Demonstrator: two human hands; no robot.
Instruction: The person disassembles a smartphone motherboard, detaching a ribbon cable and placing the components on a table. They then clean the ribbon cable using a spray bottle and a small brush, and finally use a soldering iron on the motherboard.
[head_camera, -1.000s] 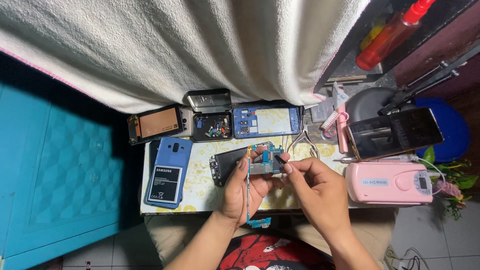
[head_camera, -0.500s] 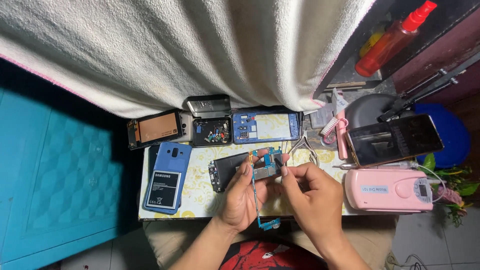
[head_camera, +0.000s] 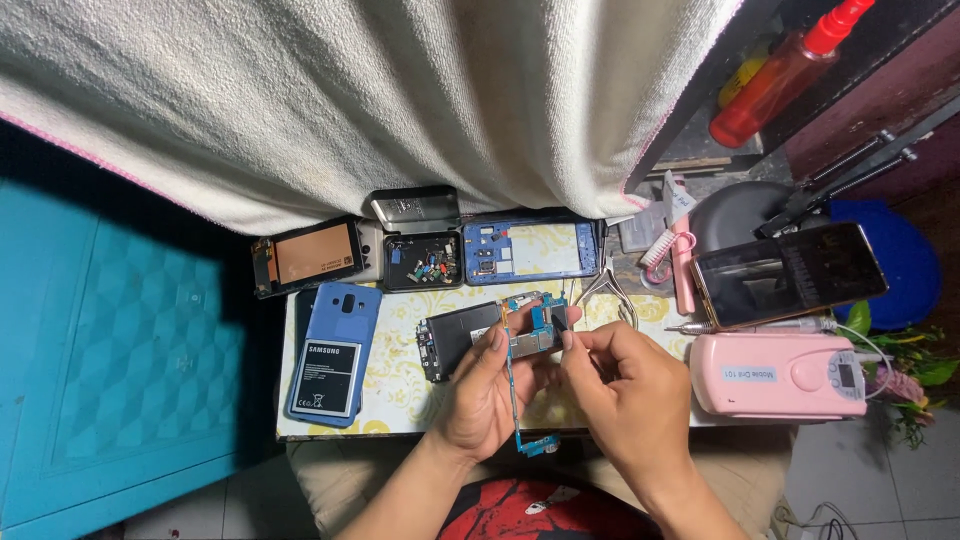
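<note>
Blue circuit board (head_camera: 533, 330), pinched between both hands' fingers (head_camera: 497, 340)

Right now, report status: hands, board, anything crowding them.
Left hand grips circuit board. Right hand pinches its top edge. Dark phone frame lies just left; cutters just beyond.

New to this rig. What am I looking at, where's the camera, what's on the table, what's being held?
There is no machine here: a person works with two bare hands, filmed by one camera worn on the head, looking down. The left hand holds a phone circuit board with a thin strip hanging from it; the right hand pinches at the board's right edge. On the patterned table lie a blue phone back with a battery on it, a blue phone frame, a small tray of parts, tweezers and a pink device. A white towel hangs above.
</note>
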